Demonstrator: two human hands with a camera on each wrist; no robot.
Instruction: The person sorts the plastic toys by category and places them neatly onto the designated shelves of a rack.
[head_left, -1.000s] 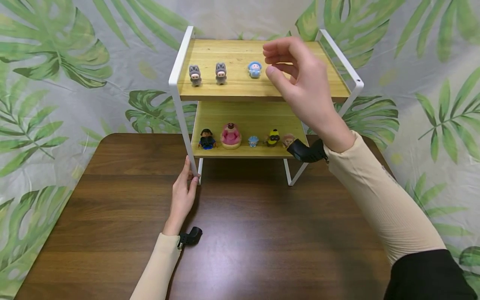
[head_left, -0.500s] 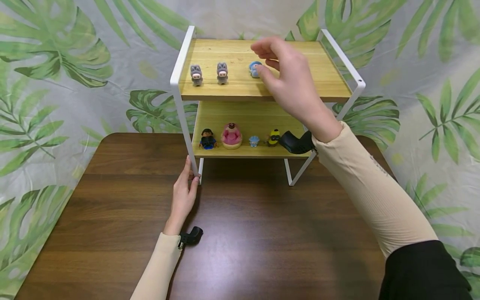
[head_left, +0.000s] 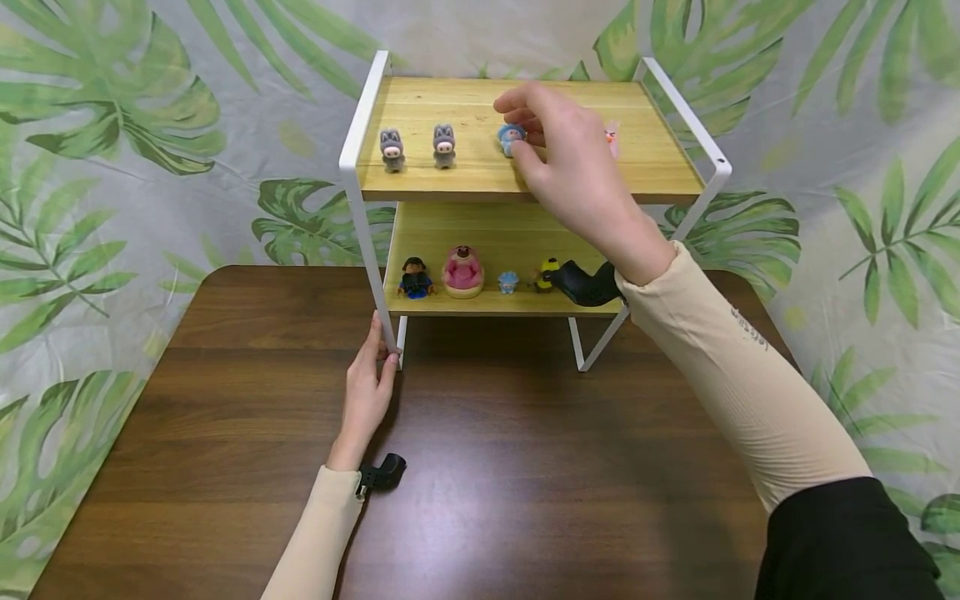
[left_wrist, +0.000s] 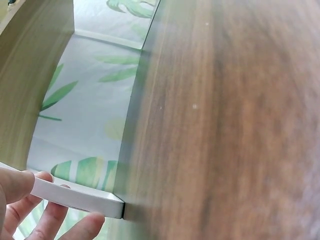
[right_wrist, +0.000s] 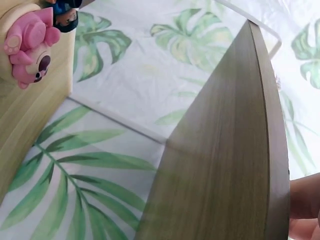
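My right hand (head_left: pixel 573 162) is over the top shelf, thumb and curled fingers at a small blue figurine (head_left: pixel 512 140), pinching its right side. In the right wrist view only part of the right hand (right_wrist: pixel 305 205) shows, past the board's edge. My left hand (head_left: pixel 367 383) grips the white front-left leg (head_left: pixel 372 283) of the two-tier shelf (head_left: pixel 465 185). The left wrist view has the thumb on one side of the white leg (left_wrist: pixel 80 198) and fingers on the other. Left of the blue figurine stand two grey, rabbit-eared figurines (head_left: pixel 443 147).
Partly behind my right hand is a pink figurine (head_left: pixel 612 139). The lower shelf (head_left: pixel 495 229) bears a pink bear (head_left: pixel 462 271), a dark-haired figurine (head_left: pixel 414 279), a small blue figurine (head_left: pixel 508 282) and a yellow-and-black one (head_left: pixel 547 271). A brown table (head_left: pixel 480 467) carries the shelf.
My right hand has moved left from beside the blue figurine and closed its fingers on it. The pink figurine has come into view behind the hand. My left hand stays on the leg.
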